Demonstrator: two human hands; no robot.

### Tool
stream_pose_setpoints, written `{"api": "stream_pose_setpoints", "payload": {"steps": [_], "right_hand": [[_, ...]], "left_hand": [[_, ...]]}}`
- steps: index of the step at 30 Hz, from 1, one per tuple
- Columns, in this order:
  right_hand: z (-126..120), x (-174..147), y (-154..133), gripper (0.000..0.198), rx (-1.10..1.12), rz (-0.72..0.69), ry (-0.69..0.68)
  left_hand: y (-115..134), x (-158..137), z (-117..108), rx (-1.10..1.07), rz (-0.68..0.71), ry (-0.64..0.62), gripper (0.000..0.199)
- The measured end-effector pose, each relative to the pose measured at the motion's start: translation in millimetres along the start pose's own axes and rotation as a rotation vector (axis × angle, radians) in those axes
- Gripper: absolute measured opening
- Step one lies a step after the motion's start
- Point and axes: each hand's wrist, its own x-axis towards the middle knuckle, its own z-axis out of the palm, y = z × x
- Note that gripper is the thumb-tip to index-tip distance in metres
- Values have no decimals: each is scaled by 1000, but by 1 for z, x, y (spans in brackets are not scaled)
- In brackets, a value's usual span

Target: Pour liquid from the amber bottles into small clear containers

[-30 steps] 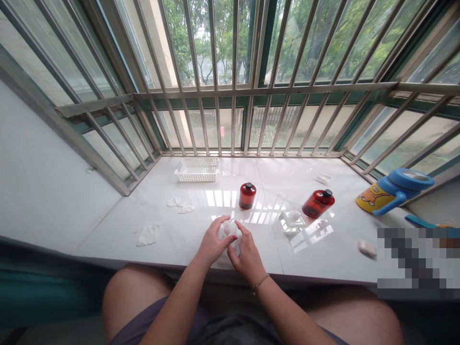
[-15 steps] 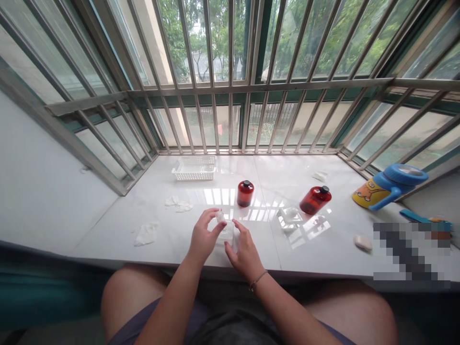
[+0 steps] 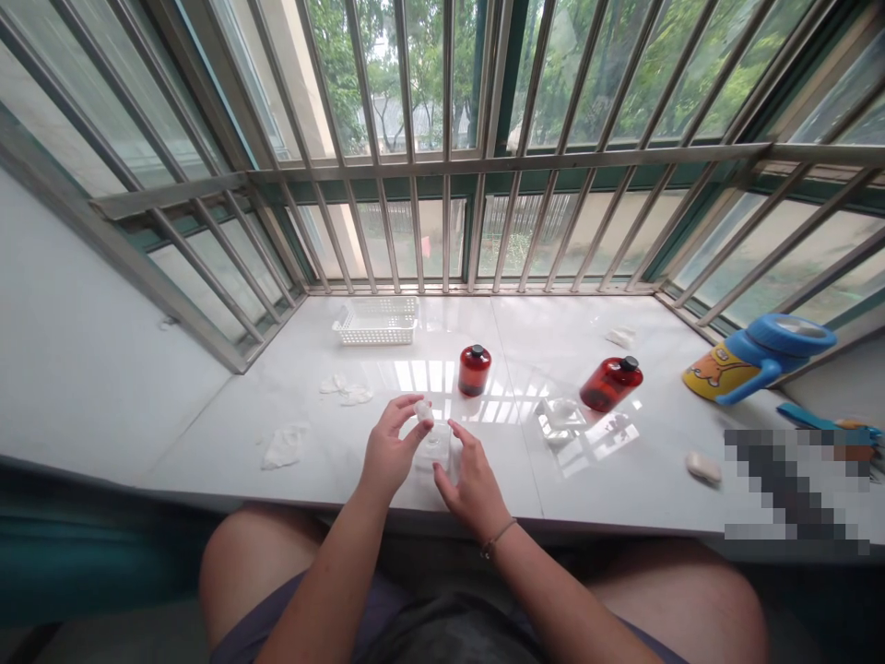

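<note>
Clear, squarish container (image 3: pixel 433 450) on glossy worktop (image 3: pixel 512 475); my left fingers (image 3: pixel 401 407) pinch a rounded, translucent piece (image 3: pixel 424 414) near its far edge; my right fingers (image 3: pixel 466 436) curve alongside, grip unclear.

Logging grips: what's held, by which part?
The left hand pinches a whitish piece by its sides; whether the right hand grips the clear container is unclear.

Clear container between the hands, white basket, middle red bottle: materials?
Clear container: see-through, smooth-looking glass or hard plastic, can't tell which. White basket: probably moulded plastic, dull finish; even rows of holes. Middle red bottle: glossy plastic or tinted glass; translucent, bright highlights.
</note>
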Motion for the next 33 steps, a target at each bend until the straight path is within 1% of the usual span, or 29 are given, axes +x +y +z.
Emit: {"api": "stream_pose_setpoints", "payload": {"steps": [6,9,11,13,15,16,18,20,23,26,29,33], "right_hand": [[0,-1,1,76,6,11,-9],[1,-2,2,76,2,13,-9],[1,-2,2,76,5,8,-10],[0,-2,2,76,12,-3,-14],[0,-1,2,76,14,-6,-12],[0,-1,2,76,12,-5,-10],[0,-1,2,76,5,-4,-5],[1,-1,2,76,2,-8,-5],[2,-1,1,77,3,-15,-7],[2,-1,1,77,-3,-16,-1],[2,-1,1,77,-12,-10,1],[2,-1,2,77,-11,-3,-12]], "left_hand": [[2,0,-2,-80,60,-32,39],[10,-1,-8,-25,140,11,38],[16,0,-17,84,223,72,35],[17,6,-30,268,306,123,29],[11,16,-46,491,360,149,22],[4,23,-55,600,366,154,19],[-15,38,-72,788,330,149,18],[-36,52,-87,941,256,145,18],[-62,68,-103,1061,152,130,20],[-76,78,-112,1071,69,66,23],[-83,85,-118,1044,2,-12,25],[-81,91,-121,1002,-36,-75,47]]}}
